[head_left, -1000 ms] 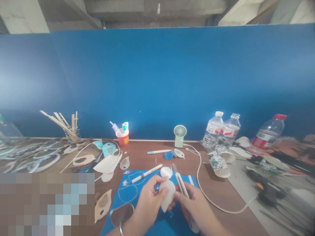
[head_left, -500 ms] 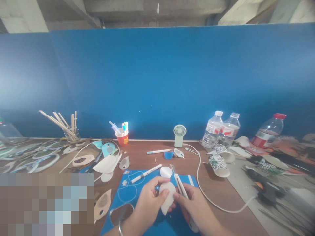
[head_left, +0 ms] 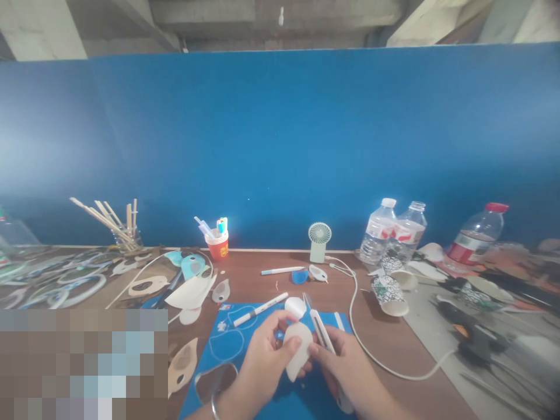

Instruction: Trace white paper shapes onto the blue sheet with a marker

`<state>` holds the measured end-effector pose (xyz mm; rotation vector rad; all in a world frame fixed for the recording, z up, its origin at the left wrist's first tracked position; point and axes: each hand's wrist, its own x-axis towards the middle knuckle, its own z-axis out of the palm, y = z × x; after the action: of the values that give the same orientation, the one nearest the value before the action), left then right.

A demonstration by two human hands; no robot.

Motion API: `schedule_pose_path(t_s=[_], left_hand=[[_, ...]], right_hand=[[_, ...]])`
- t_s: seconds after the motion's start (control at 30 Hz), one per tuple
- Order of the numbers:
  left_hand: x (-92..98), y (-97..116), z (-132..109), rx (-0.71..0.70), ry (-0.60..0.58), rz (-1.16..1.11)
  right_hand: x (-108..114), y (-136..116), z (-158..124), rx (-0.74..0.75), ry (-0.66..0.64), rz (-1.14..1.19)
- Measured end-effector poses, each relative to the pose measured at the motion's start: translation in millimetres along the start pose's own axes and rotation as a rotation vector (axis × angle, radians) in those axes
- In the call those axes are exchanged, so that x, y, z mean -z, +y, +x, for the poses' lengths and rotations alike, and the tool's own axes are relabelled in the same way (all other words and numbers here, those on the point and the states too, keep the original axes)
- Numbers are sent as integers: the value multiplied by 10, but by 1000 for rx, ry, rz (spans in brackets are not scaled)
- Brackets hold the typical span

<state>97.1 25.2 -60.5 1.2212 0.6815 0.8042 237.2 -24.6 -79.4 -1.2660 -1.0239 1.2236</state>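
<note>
My left hand point(head_left: 269, 353) pinches a white leaf-shaped paper piece point(head_left: 297, 353) between thumb and fingers, over a blue sheet point(head_left: 321, 396). Closed around a white utility knife point(head_left: 321, 329) is my right hand point(head_left: 345, 361); its blade points up and away from me. My right thumb is at the paper piece's right edge. Just beyond my fingers lies a rounded white piece point(head_left: 295, 306), and left of it a white marker point(head_left: 260, 309). A dark-faced oval object point(head_left: 216, 379) rests on the sheet beside my left wrist.
A small fan point(head_left: 319, 240) with a white cable point(head_left: 356, 326) stands at the back. Left of it is a red paper cup point(head_left: 217, 245) holding pens. Plastic bottles point(head_left: 378, 233) and patterned cups point(head_left: 389, 294) stand or lie to the right. Bird-shaped cutouts point(head_left: 184, 367) lie left.
The fingers of my left hand have shifted slightly around the paper piece. The utility knife and everything on the table look the same.
</note>
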Motion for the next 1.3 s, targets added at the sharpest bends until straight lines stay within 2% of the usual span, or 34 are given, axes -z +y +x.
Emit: schedule_pose_path(t_s=[0.4, 0.63, 1.1, 1.2, 1.3], left_hand=[[-33, 34, -7, 71, 4, 34], [-32, 2, -26, 4, -7, 60], [-16, -84, -21, 19, -21, 7], [3, -66, -14, 27, 19, 37], [43, -52, 20, -3, 122, 47]], right_hand=[[7, 166, 6, 63, 45, 12], [27, 169, 23, 67, 44, 59], [-14, 91, -14, 37, 77, 9], [-1, 54, 14, 11, 98, -43], [19, 13, 36, 55, 177, -78]])
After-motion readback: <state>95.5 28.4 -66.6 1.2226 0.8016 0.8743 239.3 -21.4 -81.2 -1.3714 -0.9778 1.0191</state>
